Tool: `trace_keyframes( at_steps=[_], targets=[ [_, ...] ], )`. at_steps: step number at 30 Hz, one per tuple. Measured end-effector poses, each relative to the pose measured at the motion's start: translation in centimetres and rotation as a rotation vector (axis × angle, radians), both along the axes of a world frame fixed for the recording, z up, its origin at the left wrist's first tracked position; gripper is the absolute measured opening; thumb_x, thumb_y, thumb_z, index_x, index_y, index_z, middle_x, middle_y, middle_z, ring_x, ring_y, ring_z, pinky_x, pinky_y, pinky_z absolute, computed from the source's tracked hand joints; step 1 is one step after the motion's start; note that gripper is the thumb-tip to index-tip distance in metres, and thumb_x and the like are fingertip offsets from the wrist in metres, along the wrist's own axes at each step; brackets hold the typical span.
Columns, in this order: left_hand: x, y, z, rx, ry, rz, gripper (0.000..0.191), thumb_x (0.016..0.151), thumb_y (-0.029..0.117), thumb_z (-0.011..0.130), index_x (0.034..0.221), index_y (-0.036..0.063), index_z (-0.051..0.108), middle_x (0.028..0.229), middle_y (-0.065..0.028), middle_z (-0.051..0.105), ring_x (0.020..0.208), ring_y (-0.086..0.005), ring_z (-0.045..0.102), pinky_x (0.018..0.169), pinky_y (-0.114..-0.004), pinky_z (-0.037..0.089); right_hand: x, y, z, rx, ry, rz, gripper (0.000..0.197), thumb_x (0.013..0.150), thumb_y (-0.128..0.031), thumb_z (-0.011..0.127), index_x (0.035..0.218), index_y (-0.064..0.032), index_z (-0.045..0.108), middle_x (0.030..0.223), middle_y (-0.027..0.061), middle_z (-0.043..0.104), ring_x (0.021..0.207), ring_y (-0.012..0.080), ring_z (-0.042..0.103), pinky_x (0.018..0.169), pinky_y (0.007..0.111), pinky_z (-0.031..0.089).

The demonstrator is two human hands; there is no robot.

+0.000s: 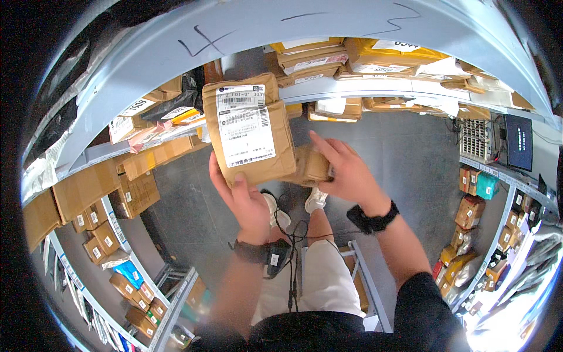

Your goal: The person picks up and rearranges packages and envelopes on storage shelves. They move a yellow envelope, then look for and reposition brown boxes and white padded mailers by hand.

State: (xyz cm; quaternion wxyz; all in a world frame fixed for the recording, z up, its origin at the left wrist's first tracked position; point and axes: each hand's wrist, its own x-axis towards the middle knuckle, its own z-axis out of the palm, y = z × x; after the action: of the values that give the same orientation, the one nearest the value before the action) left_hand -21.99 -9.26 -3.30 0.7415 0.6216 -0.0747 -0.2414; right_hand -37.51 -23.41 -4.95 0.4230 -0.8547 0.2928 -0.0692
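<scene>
My left hand [246,207] grips the lower edge of a brown paper-wrapped parcel [282,145], thumb on its front. A white printed shipping label [245,127] covers much of the face turned to me. To its right, my right hand [349,174] holds a smaller brown package [313,165], its index finger raised and pointing toward the upper left. This package is blurred and partly hidden behind the larger parcel. Both are held above the grey floor, before a rack.
A metal shelf beam [264,22] with handwritten marks crosses close in front. Boxed parcels [316,66] fill the shelves behind it. More parcels stand on racks at left [105,237] and right [470,211]. A screen [519,143] stands at right. Cables [294,264] hang before my legs.
</scene>
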Motion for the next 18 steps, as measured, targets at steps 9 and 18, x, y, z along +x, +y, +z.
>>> trace_keyframes(
  at_steps=[9, 18],
  targets=[
    [-0.5, 0.0, 1.4, 0.119, -0.108, 0.066, 0.065, 0.096, 0.018, 0.052, 0.151, 0.0015, 0.021, 0.141, -0.0156, 0.042, 0.125, -0.0237, 0.046, 0.106, -0.037, 0.037, 7.0, -5.8, -4.0, 0.000, -0.043, 0.233, 0.103, 0.062, -0.020, 0.079, 0.151, -0.0108, 0.028, 0.106, 0.0216, 0.066, 0.096, 0.0421, 0.062, 0.084, 0.046, 0.051],
    [-0.5, -2.4, 2.0, 0.340, -0.292, 0.037, 0.063, 0.101, 0.021, 0.049, 0.153, 0.0034, 0.018, 0.145, -0.0163, 0.039, 0.125, -0.0237, 0.045, 0.106, -0.035, 0.037, 11.0, -6.1, -6.4, -0.080, 0.002, 0.233, 0.097, 0.069, -0.024, 0.076, 0.149, -0.0035, 0.025, 0.097, 0.0257, 0.066, 0.092, 0.0446, 0.064, 0.077, 0.049, 0.055]
  ],
)
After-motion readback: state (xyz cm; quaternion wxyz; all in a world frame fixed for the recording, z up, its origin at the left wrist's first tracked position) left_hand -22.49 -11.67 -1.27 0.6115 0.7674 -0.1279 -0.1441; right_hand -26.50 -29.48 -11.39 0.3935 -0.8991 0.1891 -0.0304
